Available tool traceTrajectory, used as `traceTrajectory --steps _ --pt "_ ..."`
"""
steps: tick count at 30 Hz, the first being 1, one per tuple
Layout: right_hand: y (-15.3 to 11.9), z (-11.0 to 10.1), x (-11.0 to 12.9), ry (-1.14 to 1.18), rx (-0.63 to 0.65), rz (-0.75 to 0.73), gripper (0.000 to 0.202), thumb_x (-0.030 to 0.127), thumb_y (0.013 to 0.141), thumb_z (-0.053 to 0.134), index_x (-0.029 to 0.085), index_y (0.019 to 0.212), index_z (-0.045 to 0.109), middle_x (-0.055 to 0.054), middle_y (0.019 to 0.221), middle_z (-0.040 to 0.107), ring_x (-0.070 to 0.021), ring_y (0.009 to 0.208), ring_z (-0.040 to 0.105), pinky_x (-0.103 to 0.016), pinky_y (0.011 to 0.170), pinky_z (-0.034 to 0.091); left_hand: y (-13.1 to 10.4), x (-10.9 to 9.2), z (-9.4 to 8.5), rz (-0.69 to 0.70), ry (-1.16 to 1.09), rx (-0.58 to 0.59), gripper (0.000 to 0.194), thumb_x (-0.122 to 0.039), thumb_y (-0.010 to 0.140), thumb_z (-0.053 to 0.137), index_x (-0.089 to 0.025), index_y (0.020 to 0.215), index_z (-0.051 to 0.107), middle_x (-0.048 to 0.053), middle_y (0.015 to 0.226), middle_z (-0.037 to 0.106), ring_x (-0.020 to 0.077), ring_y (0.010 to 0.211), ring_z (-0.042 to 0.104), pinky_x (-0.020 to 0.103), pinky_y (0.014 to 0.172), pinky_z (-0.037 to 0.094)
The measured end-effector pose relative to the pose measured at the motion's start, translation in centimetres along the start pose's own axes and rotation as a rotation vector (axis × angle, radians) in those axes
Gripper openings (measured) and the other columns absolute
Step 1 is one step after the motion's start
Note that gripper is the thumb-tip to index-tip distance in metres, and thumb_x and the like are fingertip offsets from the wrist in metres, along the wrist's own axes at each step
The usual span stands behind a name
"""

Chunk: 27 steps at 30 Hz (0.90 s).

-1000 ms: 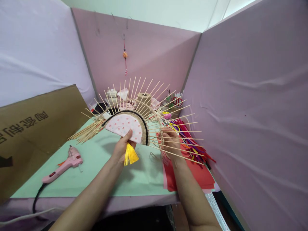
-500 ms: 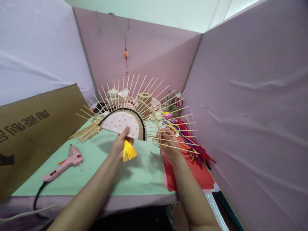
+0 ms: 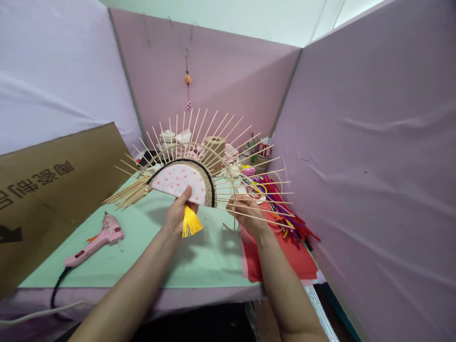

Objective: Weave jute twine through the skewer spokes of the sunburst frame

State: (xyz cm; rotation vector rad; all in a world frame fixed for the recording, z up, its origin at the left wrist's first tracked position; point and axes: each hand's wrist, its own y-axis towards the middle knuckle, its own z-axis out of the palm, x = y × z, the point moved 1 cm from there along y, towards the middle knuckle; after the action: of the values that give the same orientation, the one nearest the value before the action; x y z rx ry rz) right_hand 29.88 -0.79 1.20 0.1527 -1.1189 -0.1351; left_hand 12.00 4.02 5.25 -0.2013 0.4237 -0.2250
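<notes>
A half-round fan (image 3: pixel 178 181) has a pink dotted face, a black-and-tan rim and thin wooden sticks (image 3: pixel 203 124) fanning outward. My left hand (image 3: pixel 178 209) grips its straight lower edge, thumb on the front. Below that hand hangs a yellow tassel (image 3: pixel 191 223). At the lowest right sticks, my right hand (image 3: pixel 247 211) pinches the twine (image 3: pixel 230 166) that arcs across the sticks. A loose end of twine dangles near the right fingers, which partly hide where it meets the sticks.
On the left of the green tabletop (image 3: pixel 142 261) lies a pink glue gun (image 3: pixel 98 240), beside a cardboard sheet (image 3: pixel 67 185). Red sheets (image 3: pixel 281 256) and coloured pipe cleaners (image 3: pixel 285 204) lie right. A twine roll (image 3: pixel 214 141) and scissors (image 3: pixel 264 149) stand behind.
My right hand has shifted slightly left and down along the lowest sticks, its fingers still at the twine. The fan and my left hand stay almost in place.
</notes>
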Motion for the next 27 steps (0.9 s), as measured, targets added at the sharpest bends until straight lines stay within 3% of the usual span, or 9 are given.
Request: traceTrajectory --steps 11,16,22,27 --pt "-0.2 0.3 0.0 0.035 0.016 0.024 0.017 0.024 0.061 0.079 0.018 0.069 0.065 0.001 0.067 0.059 -0.0104 0.062 0.053 -0.024 0.062 0.042 -0.1 -0.2 0.5 0.034 -0.014 0.015 0.031 -0.002 0.086 0.052 -0.015 0.112 0.061 0.005 0.089 0.075 0.0107 0.076 0.071 0.022 0.083 0.055" --pt "-0.3 0.9 0.5 0.159 0.063 0.049 0.02 0.038 0.073 0.07 0.021 0.079 0.06 -0.001 0.075 0.065 -0.016 0.071 0.061 -0.032 0.071 0.05 0.5 -0.9 0.9 0.041 -0.052 0.01 0.029 -0.003 0.086 0.052 -0.014 0.11 0.062 0.005 0.085 0.075 0.011 0.074 0.071 0.021 0.081 0.056" --pt "-0.9 0.4 1.0 -0.073 0.161 0.037 0.022 0.03 0.075 0.066 0.022 0.092 0.056 0.0 0.073 0.065 -0.0122 0.059 0.056 -0.028 0.062 0.045 1.2 -2.1 1.9 0.099 -0.047 0.072 0.031 -0.002 0.085 0.052 -0.015 0.111 0.062 0.005 0.086 0.075 0.0119 0.078 0.071 0.022 0.082 0.055" --pt "-1.5 -1.2 1.3 -0.36 0.19 0.105 0.033 0.022 0.071 0.07 0.023 0.1 0.054 0.0 0.083 0.064 -0.0123 0.074 0.058 -0.025 0.067 0.043 1.4 -3.3 2.8 0.178 -0.009 0.098 0.032 0.0 0.083 0.055 -0.015 0.109 0.062 0.005 0.089 0.075 0.0118 0.081 0.071 0.021 0.084 0.055"
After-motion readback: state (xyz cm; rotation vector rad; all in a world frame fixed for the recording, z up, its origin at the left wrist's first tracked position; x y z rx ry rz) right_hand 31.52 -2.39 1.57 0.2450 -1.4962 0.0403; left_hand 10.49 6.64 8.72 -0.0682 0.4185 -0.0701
